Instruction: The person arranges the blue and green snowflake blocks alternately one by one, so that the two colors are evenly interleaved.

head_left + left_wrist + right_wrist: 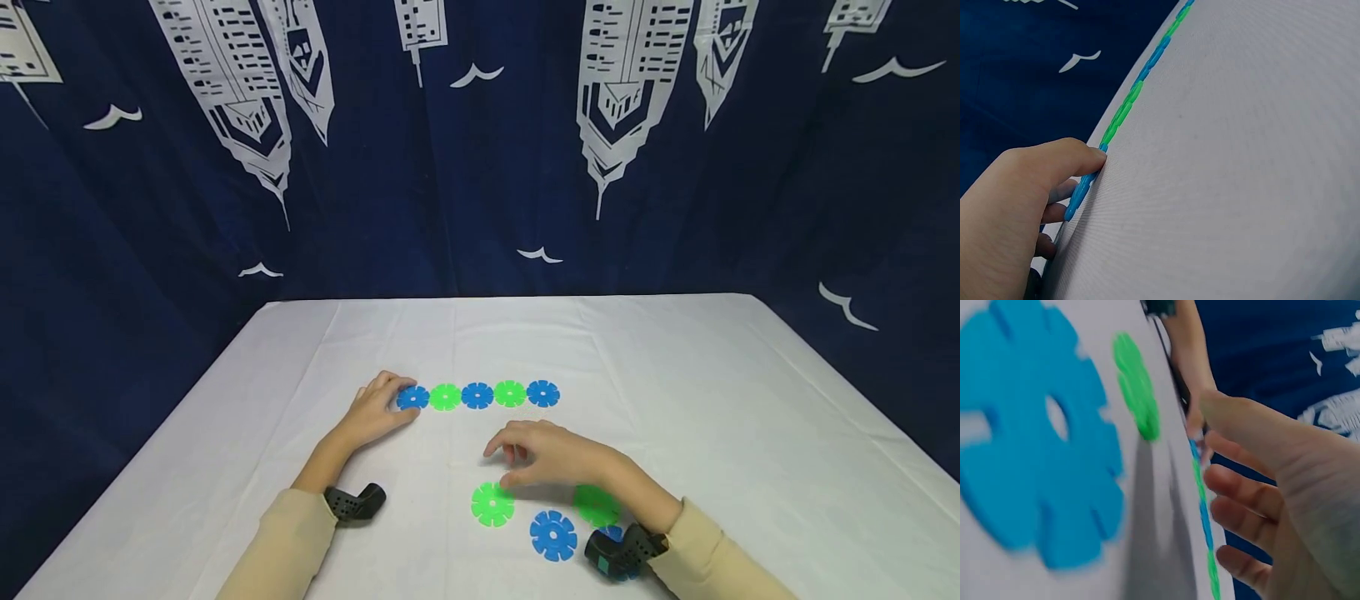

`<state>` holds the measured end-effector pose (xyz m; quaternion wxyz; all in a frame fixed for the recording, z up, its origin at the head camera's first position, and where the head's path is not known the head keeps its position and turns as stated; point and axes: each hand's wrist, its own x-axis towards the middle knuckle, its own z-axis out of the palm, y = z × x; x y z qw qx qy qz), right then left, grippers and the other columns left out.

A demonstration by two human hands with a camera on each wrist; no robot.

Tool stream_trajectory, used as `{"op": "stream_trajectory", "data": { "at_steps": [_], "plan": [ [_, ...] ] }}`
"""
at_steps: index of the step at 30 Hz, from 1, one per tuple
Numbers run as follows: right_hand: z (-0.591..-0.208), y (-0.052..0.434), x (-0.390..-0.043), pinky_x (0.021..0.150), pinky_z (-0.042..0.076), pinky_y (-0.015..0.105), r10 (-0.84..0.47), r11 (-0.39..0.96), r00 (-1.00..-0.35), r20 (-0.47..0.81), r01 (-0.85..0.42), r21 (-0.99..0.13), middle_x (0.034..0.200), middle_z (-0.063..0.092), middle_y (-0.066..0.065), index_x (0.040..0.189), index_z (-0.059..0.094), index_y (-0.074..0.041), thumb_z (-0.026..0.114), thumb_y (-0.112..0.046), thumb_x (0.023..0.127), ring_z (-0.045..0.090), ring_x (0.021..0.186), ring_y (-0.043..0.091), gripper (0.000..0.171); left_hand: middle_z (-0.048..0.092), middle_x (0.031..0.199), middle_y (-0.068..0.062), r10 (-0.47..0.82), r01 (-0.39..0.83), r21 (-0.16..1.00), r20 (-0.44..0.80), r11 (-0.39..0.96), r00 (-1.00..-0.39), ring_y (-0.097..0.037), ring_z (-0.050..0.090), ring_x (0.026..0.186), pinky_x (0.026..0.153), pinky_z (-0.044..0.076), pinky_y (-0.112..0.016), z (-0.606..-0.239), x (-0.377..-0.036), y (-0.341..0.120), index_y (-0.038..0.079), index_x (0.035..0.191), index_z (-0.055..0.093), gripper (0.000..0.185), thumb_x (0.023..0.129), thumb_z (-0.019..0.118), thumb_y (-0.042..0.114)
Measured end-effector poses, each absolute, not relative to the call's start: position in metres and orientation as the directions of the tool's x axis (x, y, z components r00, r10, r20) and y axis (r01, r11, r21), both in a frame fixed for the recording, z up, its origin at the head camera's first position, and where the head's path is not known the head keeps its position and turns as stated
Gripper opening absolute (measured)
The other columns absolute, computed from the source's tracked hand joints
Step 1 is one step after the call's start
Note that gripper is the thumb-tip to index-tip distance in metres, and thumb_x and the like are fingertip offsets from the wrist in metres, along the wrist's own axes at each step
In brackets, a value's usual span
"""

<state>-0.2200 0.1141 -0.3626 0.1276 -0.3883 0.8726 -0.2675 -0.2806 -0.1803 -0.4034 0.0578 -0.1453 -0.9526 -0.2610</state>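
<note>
Several flat, notched plastic discs, alternating blue and green, form a row across the white table. At the row's left end, my left hand [377, 410] holds the blue disc [413, 397] by its edge between thumb and fingers. The left wrist view shows the thumb [1088, 160] on the near side of that disc, which touches the green disc [446, 397] beside it. My right hand [558, 454] hovers over the table nearer to me, fingers loosely bent and holding nothing. Its thumb is just above a loose green disc [492, 505].
Close to the right forearm lie a loose blue disc [553, 535] and another green disc [597, 500]; more blue is partly hidden under the wrist camera [622, 552]. A dark blue printed curtain [450, 183] hangs behind the table's far edge.
</note>
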Motion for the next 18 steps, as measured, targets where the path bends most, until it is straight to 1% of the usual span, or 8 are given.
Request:
{"op": "stream_trajectory", "data": {
  "at_steps": [3,6,9,12,15,18],
  "plan": [
    [-0.367,0.108,-0.214,0.070,0.039,0.017,-0.775,0.546,-0.627,-0.082,-0.598,-0.587,0.085,0.051,-0.012,0.111,0.059,-0.023,0.070,-0.036,0.076,0.044,0.077,0.004,0.039,0.049,0.116,-0.008,0.246,0.306,0.480,0.185,0.822,-0.951,-0.024,0.046,0.109,0.081,0.030,-0.033,-0.404,-0.281,-0.180,0.010,0.122,0.054,0.050,0.079,0.062,0.034],
    [-0.370,0.104,-0.209,0.071,0.038,0.016,-0.786,0.549,-0.609,-0.105,-0.611,-0.570,0.087,0.050,-0.015,0.113,0.058,-0.025,0.071,-0.040,0.074,0.043,0.077,0.001,0.044,0.049,0.116,-0.008,0.246,0.307,0.478,0.187,0.823,-0.951,-0.024,0.046,0.110,0.081,0.031,-0.034,-0.404,-0.281,-0.180,0.010,0.122,0.054,0.049,0.079,0.062,0.034],
    [-0.373,0.102,-0.206,0.074,0.036,0.018,-0.788,0.559,-0.607,-0.104,-0.634,-0.534,0.088,0.048,-0.016,0.114,0.057,-0.027,0.071,-0.044,0.072,0.042,0.078,0.000,0.048,0.049,0.116,-0.007,0.246,0.307,0.477,0.187,0.824,-0.951,-0.024,0.046,0.111,0.082,0.031,-0.034,-0.404,-0.281,-0.180,0.011,0.122,0.054,0.049,0.079,0.062,0.034],
    [-0.376,0.102,-0.205,0.079,0.033,0.022,-0.787,0.563,-0.607,-0.106,-0.639,-0.523,0.089,0.046,-0.017,0.112,0.057,-0.029,0.071,-0.045,0.072,0.041,0.080,0.001,0.046,0.049,0.116,-0.007,0.247,0.308,0.479,0.188,0.822,-0.951,-0.023,0.046,0.111,0.081,0.030,-0.033,-0.405,-0.281,-0.179,0.011,0.122,0.054,0.049,0.079,0.062,0.034],
    [-0.379,0.102,-0.204,0.082,0.031,0.024,-0.784,0.564,-0.611,-0.112,-0.623,-0.542,0.089,0.044,-0.017,0.110,0.055,-0.030,0.071,-0.045,0.072,0.040,0.082,0.001,0.043,0.049,0.116,-0.007,0.247,0.308,0.481,0.187,0.821,-0.951,-0.023,0.046,0.110,0.081,0.030,-0.032,-0.405,-0.281,-0.179,0.011,0.122,0.054,0.049,0.079,0.062,0.034],
    [-0.381,0.102,-0.205,0.082,0.030,0.024,-0.776,0.562,-0.619,-0.119,-0.593,-0.577,0.089,0.043,-0.016,0.106,0.053,-0.030,0.072,-0.043,0.072,0.039,0.083,0.001,0.041,0.049,0.115,-0.007,0.248,0.312,0.479,0.192,0.821,-0.949,-0.023,0.046,0.109,0.079,0.029,-0.032,-0.404,-0.280,-0.180,0.011,0.122,0.054,0.050,0.079,0.062,0.034]
  ]
}}
